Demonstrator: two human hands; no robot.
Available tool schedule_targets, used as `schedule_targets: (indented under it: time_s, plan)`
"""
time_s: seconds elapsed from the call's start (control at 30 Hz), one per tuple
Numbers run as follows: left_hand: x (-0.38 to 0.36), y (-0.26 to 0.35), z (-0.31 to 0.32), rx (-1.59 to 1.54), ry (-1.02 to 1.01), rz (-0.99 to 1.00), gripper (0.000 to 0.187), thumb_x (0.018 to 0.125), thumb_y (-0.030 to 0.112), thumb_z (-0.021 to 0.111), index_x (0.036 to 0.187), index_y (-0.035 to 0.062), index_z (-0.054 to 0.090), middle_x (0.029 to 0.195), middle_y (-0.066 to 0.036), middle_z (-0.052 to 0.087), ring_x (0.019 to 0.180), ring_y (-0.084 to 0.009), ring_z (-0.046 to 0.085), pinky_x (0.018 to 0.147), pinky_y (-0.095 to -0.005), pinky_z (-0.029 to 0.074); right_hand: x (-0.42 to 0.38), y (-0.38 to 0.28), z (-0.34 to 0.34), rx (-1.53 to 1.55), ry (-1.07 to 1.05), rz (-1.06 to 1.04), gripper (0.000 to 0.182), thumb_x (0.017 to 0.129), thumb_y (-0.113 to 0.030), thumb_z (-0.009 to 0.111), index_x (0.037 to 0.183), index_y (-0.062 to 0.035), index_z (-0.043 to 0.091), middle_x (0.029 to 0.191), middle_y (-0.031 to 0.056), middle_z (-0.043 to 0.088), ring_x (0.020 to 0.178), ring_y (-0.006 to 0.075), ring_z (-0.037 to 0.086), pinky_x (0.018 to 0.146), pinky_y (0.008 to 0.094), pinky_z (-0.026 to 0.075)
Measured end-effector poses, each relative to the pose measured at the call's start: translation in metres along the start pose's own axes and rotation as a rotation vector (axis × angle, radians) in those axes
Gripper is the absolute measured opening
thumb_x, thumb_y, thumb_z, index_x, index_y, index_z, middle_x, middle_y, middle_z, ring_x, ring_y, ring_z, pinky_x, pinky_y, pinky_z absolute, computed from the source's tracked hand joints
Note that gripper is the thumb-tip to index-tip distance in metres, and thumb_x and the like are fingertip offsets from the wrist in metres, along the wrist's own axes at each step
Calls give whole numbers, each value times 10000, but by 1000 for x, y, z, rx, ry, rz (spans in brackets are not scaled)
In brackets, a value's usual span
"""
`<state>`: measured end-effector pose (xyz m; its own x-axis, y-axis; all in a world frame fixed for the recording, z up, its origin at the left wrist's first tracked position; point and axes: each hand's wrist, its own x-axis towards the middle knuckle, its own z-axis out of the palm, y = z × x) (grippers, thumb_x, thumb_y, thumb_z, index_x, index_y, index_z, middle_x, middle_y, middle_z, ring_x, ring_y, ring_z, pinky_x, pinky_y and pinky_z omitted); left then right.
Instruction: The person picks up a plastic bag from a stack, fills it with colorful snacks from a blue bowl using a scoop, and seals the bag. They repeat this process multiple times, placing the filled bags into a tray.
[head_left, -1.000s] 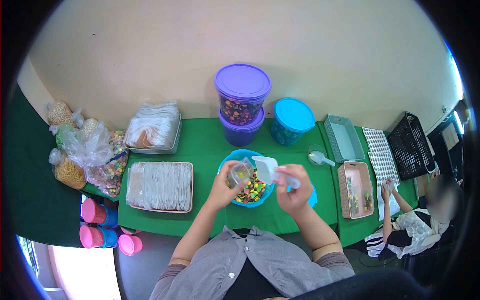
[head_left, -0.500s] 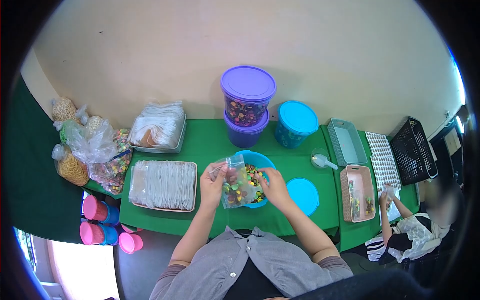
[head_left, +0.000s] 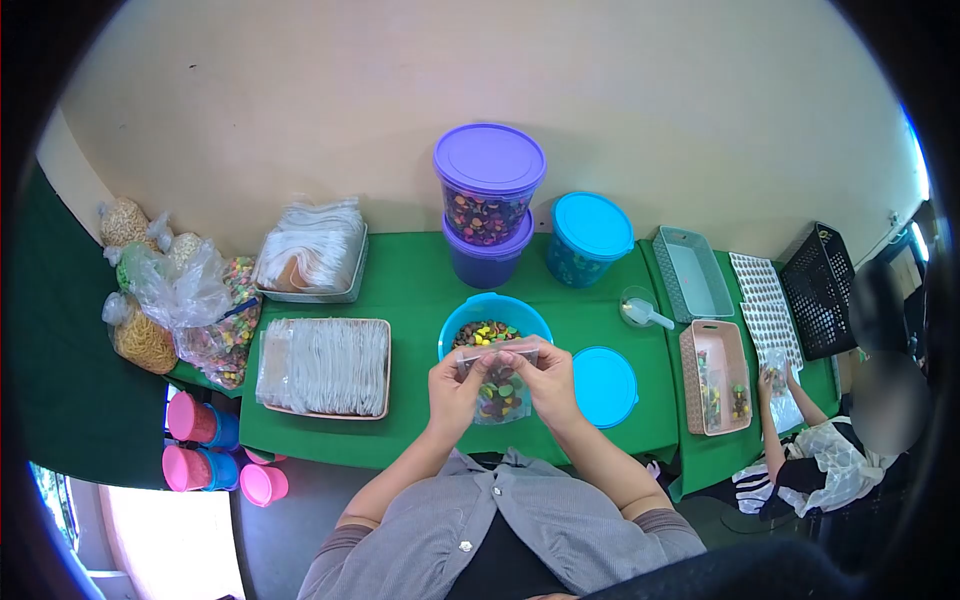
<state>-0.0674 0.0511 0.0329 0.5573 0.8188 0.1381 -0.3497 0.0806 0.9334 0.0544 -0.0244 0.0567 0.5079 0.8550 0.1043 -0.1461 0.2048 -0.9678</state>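
A clear zip bag point(head_left: 502, 400) of multicoloured round candies hangs upright between my hands, near the table's front edge. My left hand point(head_left: 457, 388) pinches its top edge at the left. At the right, my right hand point(head_left: 545, 380) pinches the same edge, and both thumbs nearly meet at the middle. Just behind the bag stands a blue bowl point(head_left: 538, 312) holding more of the candies, partly hidden by my hands. A flat blue lid point(head_left: 605, 387) lies right of my right hand.
Left are a basket of flat bags point(head_left: 386, 370), a tray of bags point(head_left: 355, 280) and filled sacks point(head_left: 195, 290). Behind stand purple tubs point(head_left: 490, 160) and a blue tub point(head_left: 592, 225). A scoop point(head_left: 655, 316), a pink basket point(head_left: 720, 422) and another person's hands point(head_left: 772, 380) are at right.
My right hand has left the bowl and now grips the bag's top. The bag has moved from over the bowl to in front of it, and its top edge is drawn straight.
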Motion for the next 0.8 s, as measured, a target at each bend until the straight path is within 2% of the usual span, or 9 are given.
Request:
schedule_targets:
  time_s: [0.23,0.33,0.43,0.53,0.6,0.63,0.7,0.73,0.8]
  plan:
    - [-9,19,6,59,8,26,234,945,208,604,1014,-5,675,866,-49,696,757,-77,616,633,-212,470,-14,-12,-7,-143,2,-104,136,885,-109,667,912,19,703,870,42,626,815,107,574,731,252,446]
    - [-7,16,-1,66,-69,-12,280,968,236,563,1048,-8,676,887,-57,702,743,-72,605,611,-208,441,-17,-19,-21,-123,-24,-34,199,921,-148,624,893,38,690,856,43,612,830,110,554,738,267,428]
    - [-4,9,-7,96,-216,-82,311,994,249,508,1076,-1,672,891,-83,708,697,-96,621,627,-223,496,-17,-4,-45,-157,-96,19,242,948,-178,584,908,40,683,904,55,615,886,115,545,762,274,422]
    - [-6,2,1,166,-207,-140,322,995,275,506,1096,21,676,885,-55,706,672,-69,582,613,-215,466,-20,6,-59,-200,-138,110,244,958,-195,568,1046,18,648,1034,53,617,979,125,547,829,283,440]
    - [-6,-6,4,313,-20,-62,343,1001,292,492,1125,24,666,929,-50,698,759,-70,598,683,-221,481,-24,19,-48,-58,-164,271,339,938,-174,602,1230,-12,537,1151,61,591,1077,140,535,931,306,433]
    - [-4,-9,6,314,-45,-70,343,1001,292,492,1125,24,666,929,-50,698,759,-70,598,683,-221,481,-29,23,-44,-54,-138,268,339,938,-174,602,1230,-12,537,1151,61,591,1077,140,535,931,306,433]
    - [2,-17,5,177,34,-68,378,1006,304,479,1122,-5,664,926,-56,687,819,-79,599,710,-221,481,-39,31,-42,131,-350,294,518,898,-139,655,1343,-36,411,1204,82,567,1121,154,525,976,339,431]
    - [8,-22,3,156,-26,-107,402,1005,324,470,1202,6,617,1042,-91,671,862,-114,623,744,-245,498,-37,30,-53,116,-346,304,575,856,-103,698,1336,-30,390,1177,103,573,1105,165,539,966,347,445]
    - [9,-17,6,136,-10,-130,430,1003,339,468,1261,9,565,1118,-118,640,898,-137,630,761,-254,505,-30,37,-93,-105,-72,164,549,840,-124,718,1288,-34,414,1119,98,593,1016,179,593,886,348,500]
